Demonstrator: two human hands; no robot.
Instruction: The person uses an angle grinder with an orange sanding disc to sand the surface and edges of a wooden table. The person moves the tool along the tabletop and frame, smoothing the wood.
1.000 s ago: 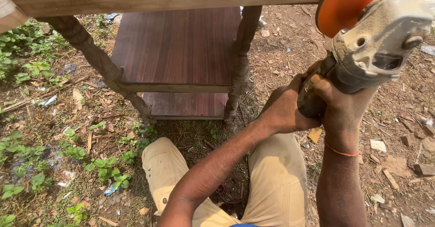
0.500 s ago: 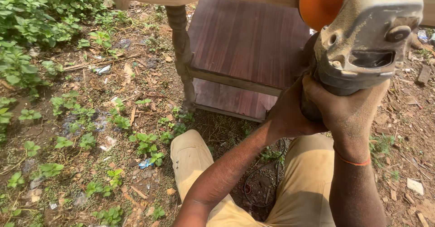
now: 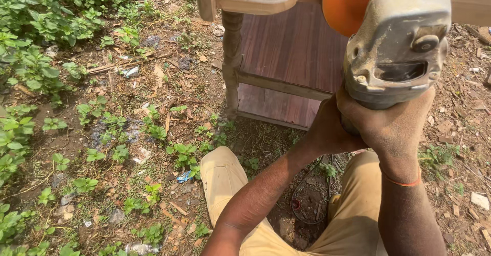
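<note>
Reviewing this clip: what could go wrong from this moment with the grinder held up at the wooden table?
1. Both hands, left hand and right hand, are bare on the angle grinder, close to its orange disc; a slip might cut them.
2. The cable loops on the ground between the legs and could snag.

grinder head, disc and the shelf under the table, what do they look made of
Grinder head: seemingly cast metal, dull grey, dusty, with screw heads showing. Disc: smooth orange, perhaps plastic or rubber backing; hard to tell. Shelf: wood or wood-grain laminate, reddish brown with straight grain lines. Both hands grip the tool.
</note>
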